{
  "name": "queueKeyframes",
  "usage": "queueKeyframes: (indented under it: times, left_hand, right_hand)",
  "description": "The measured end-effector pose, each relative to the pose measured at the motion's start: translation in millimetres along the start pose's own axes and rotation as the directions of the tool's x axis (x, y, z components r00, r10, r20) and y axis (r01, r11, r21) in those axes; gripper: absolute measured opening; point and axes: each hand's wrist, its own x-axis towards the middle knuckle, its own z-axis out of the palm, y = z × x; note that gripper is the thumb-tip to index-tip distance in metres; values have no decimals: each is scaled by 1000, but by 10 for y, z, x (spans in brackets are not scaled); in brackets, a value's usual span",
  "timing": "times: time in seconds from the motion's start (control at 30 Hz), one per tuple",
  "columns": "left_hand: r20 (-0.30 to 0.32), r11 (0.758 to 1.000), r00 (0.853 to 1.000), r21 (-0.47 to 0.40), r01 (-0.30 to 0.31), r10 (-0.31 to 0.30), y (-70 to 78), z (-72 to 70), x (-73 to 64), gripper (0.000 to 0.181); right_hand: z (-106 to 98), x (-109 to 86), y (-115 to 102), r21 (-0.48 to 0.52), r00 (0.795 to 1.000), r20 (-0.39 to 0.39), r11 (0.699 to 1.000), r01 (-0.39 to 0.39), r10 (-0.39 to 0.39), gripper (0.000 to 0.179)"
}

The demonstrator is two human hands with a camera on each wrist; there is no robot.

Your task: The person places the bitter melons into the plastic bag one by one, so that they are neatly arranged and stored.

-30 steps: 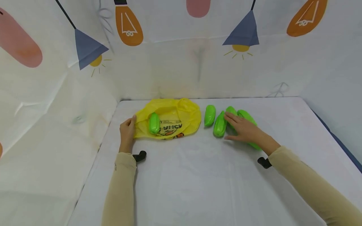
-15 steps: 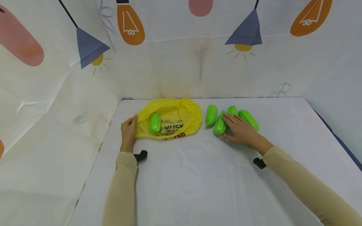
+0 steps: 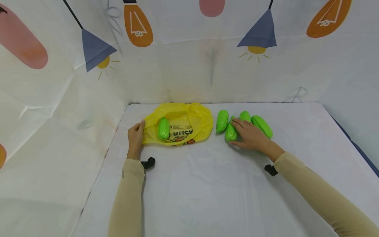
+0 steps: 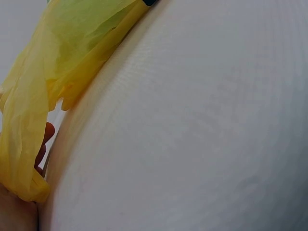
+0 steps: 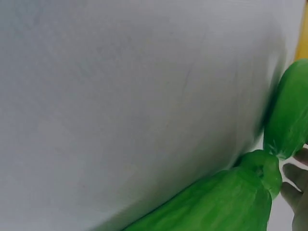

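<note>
My left hand (image 3: 135, 138) pinches the left edge of a yellow plastic bag (image 3: 204, 123), which lies with its mouth toward me. In the left wrist view, fingers show behind the thin yellow film. One glossy green zucchini-like vegetable (image 3: 164, 129) lies at the bag's opening. My right hand (image 3: 250, 136) is spread over a group of such vegetables, its fingers fairly straight. Fingertips and thumb touch a second green vegetable (image 3: 230, 133). In the right wrist view the fingers are beside the end of a green vegetable (image 5: 288, 110); others are partly hidden under the hand.
Another green vegetable (image 3: 222, 121) lies between the bag and my right hand. Two more, a short-looking one (image 3: 245, 116) and a longer one (image 3: 262, 126), are behind the hand. The white table (image 3: 189, 191) meets a printed backdrop (image 3: 177, 75) at its far edge.
My right hand has moved slightly left onto the green vegetable beside it, which has shifted slightly left. My left hand still holds the bag's edge.
</note>
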Motion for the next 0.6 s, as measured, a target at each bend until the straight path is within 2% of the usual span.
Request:
queueKeyframes:
  times: [0.27,0.6]
  left_hand:
    - [-2,1000,1000,6,4,-4,1,7,10,69]
    - [1,1000,1000,12,16,-16,-5,8,11,70]
  right_hand:
    - [24,8,2,18,1000,-20,1000,9,-9,88]
    - [43,33,-39,29,1000,10,1000,-7,7,90]
